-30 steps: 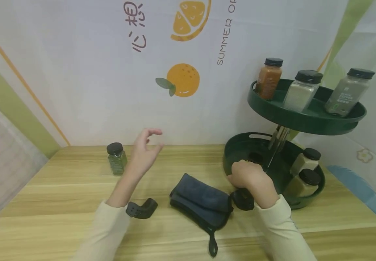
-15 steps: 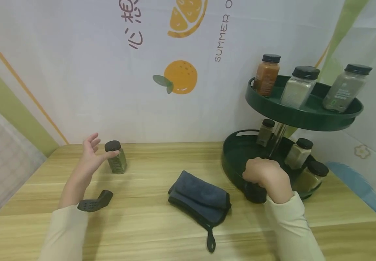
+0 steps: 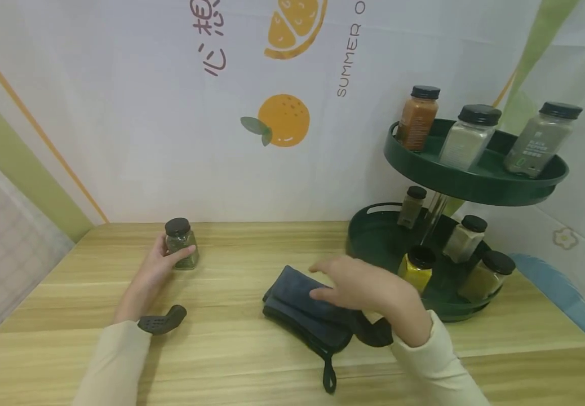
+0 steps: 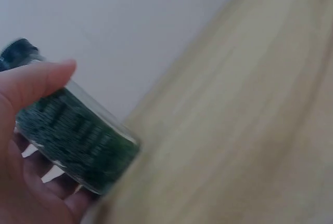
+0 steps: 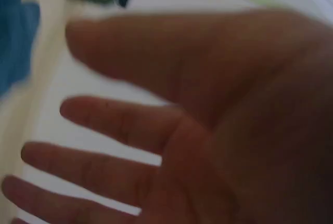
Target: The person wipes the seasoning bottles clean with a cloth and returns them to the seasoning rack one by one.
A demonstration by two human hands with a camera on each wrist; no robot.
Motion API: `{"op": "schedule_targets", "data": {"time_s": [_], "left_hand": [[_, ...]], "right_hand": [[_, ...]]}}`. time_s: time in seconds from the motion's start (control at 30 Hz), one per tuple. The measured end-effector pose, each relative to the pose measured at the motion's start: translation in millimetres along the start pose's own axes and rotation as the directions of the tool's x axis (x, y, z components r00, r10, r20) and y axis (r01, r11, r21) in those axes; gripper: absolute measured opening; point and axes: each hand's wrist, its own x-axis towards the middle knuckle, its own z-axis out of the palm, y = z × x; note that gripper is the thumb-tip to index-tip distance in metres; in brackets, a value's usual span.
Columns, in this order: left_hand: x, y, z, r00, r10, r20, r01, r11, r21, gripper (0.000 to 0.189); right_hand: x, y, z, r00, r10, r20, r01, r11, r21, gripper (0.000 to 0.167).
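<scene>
A clear glass spice jar [image 3: 181, 248] with a black lid and dried green herbs stands upright at the back left of the table. My left hand [image 3: 158, 263] grips it, thumb across the front and fingers round behind. Seen from the left wrist, the jar's printed label [image 4: 78, 128] lies below the thumb. My right hand [image 3: 360, 282] holds nothing; it hovers over the right part of a folded dark blue cloth [image 3: 297, 290]. In the right wrist view its fingers [image 5: 88, 167] are spread and nearly straight.
At the right stands a dark green two-tier round rack [image 3: 475, 188]. Its lower tray [image 3: 368, 237] holds several spice jars, one with yellow contents [image 3: 415, 273] near the front. Three more jars [image 3: 467, 141] stand on the top tier. A printed curtain [image 3: 171, 141] hangs behind the table.
My left hand has swung left and taken hold of the herb jar. The right hand has left the lower tray, where the yellow jar now shows, and moved left over the cloth.
</scene>
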Motion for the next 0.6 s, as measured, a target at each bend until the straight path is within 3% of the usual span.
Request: {"op": "schedule_targets", "data": {"time_s": [0.07,0.17,0.3,0.43,0.6], "left_hand": [[1.1,-2.4,2.6,0.999,-0.028,-0.026,0.029,1.0,0.007,0.09],[2.7,-5.8,5.6,0.998,-0.024,-0.061,0.025,1.0,0.01,0.09],[3.7,-8.1,8.6,0.994,-0.017,-0.103,0.017,1.0,-0.001,0.089],[4.2,-7.7,12.5,0.99,-0.027,-0.135,0.024,0.999,-0.029,0.09],[3.8,-3.4,20.0,0.995,-0.014,-0.098,0.001,0.991,-0.134,0.088]], "right_hand": [[6.0,-11.9,12.2,0.998,-0.008,0.062,0.009,1.0,-0.013,0.052],[15.1,-23.2,29.0,0.994,0.0,0.112,0.011,0.995,-0.104,0.065],[23.8,-27.1,43.7,0.997,0.02,0.074,-0.004,0.976,-0.216,0.08],[31.8,-26.1,53.4,0.999,0.034,0.025,-0.027,0.968,-0.249,0.09],[43.0,-24.8,64.7,0.996,0.087,-0.022,-0.09,0.945,-0.316,0.1]]}}
